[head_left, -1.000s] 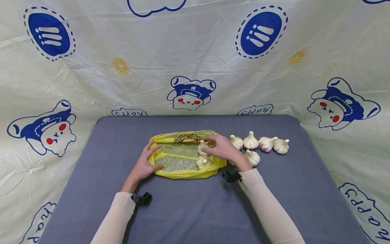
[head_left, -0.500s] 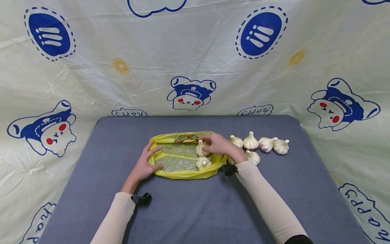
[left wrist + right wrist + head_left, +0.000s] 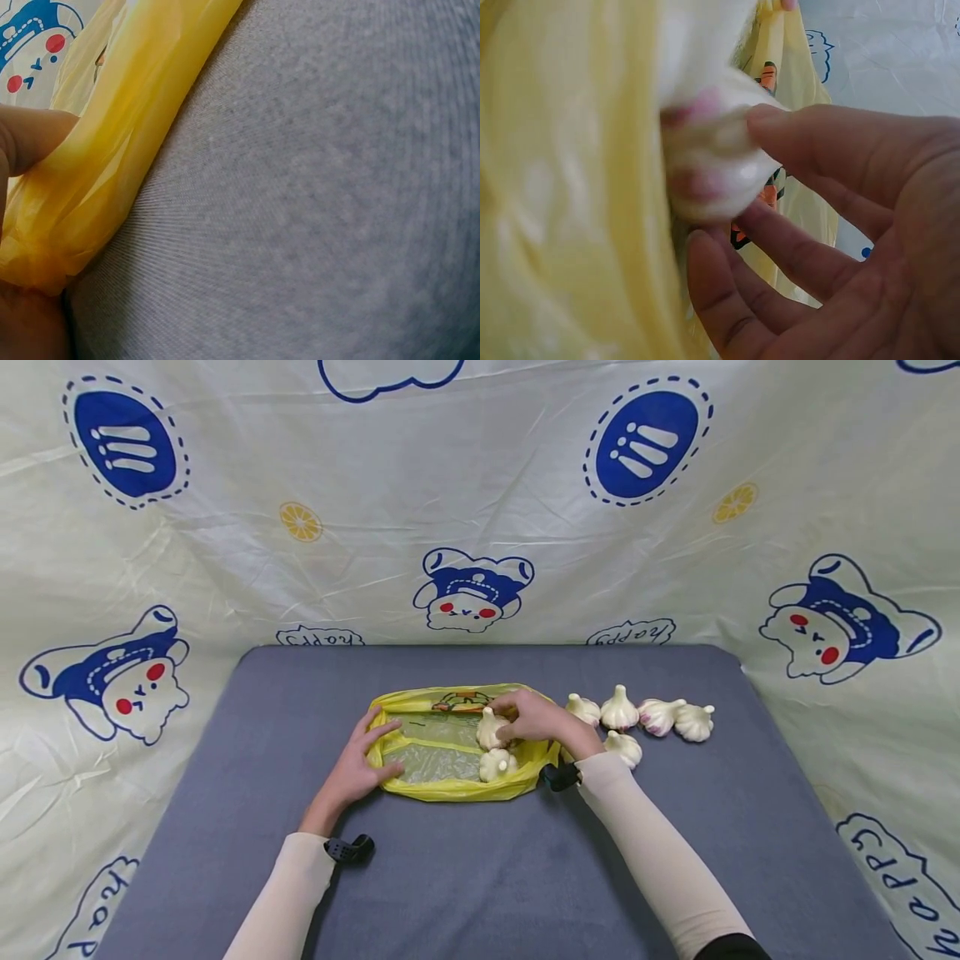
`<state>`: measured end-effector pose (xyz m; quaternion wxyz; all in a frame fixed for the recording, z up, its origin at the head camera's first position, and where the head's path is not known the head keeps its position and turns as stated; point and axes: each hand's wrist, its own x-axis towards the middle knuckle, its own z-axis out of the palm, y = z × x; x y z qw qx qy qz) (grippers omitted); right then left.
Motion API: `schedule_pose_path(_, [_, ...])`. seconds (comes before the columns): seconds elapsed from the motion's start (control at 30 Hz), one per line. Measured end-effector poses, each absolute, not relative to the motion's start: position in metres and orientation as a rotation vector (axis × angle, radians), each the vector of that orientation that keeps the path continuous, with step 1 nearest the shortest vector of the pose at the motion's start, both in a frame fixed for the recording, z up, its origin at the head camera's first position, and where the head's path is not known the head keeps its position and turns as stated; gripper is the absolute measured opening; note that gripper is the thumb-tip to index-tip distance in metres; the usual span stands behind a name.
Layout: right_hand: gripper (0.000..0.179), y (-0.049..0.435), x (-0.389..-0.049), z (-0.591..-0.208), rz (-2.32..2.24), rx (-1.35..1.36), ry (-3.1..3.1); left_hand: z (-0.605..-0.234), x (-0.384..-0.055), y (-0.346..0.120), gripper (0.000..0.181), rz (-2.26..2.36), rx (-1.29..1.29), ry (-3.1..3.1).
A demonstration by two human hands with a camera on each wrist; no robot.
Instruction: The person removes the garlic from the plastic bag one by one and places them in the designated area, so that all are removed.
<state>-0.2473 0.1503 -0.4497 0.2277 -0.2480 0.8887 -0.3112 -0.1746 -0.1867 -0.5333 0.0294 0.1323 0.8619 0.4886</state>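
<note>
A yellow plastic bag [image 3: 457,791] lies with its mouth spread wide on the table. My left hand [image 3: 362,758] grips its left rim, thumb and fingers hooked over the edge; the left wrist view shows the thumb [image 3: 41,135] over the yellow film. Inside the bag's right end, my right hand [image 3: 534,720] holds a whitish garlic bulb [image 3: 491,728] by its side. Purple streaks mark this bulb [image 3: 727,165] in the right wrist view, with thumb and fingers around it. Another garlic bulb [image 3: 497,765] sits in the bag just nearer to me.
Right of the bag, several garlic bulbs [image 3: 618,709] stand in a loose row, with one more bulb [image 3: 623,749] in front, partly behind the right wrist. A grey cloth [image 3: 465,877] covers the table. Behind it hangs a printed white sheet [image 3: 360,577].
My right hand has shifted slightly left with the garlic bulb inside the bag. The nearer bulb in the bag has moved a little left too. My left hand stays at the rim.
</note>
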Motion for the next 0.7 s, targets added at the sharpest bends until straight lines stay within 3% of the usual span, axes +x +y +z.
schedule_pose_path(0.7, [0.049,0.1478,-0.2454,-0.4552,-0.836,-0.644,2.495,-0.5336,-0.1743,-0.1864,0.068,1.512,0.396,2.655])
